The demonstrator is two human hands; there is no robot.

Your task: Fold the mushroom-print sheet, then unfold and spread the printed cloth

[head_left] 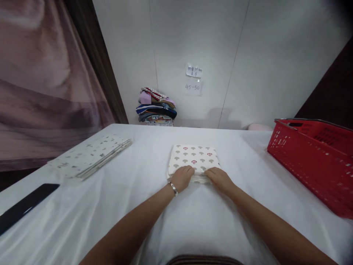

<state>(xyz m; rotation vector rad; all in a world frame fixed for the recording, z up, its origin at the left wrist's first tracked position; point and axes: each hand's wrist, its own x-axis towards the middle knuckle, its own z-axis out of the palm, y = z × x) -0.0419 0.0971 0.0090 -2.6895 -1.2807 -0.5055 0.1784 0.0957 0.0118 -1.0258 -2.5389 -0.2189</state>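
Observation:
A folded white cloth (pixel 194 156) printed with grey and red mushrooms lies flat on the white-covered table (pixel 132 206) in front of me. My left hand (pixel 182 178) grips its near edge left of the middle, fingers curled over the top layer; a silver bracelet circles that wrist. On the right part of the same edge, my right hand (pixel 220 179) has its fingers closed in the same way. Several layers show at the near edge between the hands. Both thumbs are hidden from view.
A stack of folded patterned cloth (pixel 91 156) lies on the left, with a black flat object (pixel 27 206) nearer me. At the right stands a red plastic basket (pixel 311 158). Behind the table, a pile of folded clothes (pixel 156 106) sits against the wall below paper notes (pixel 193 79).

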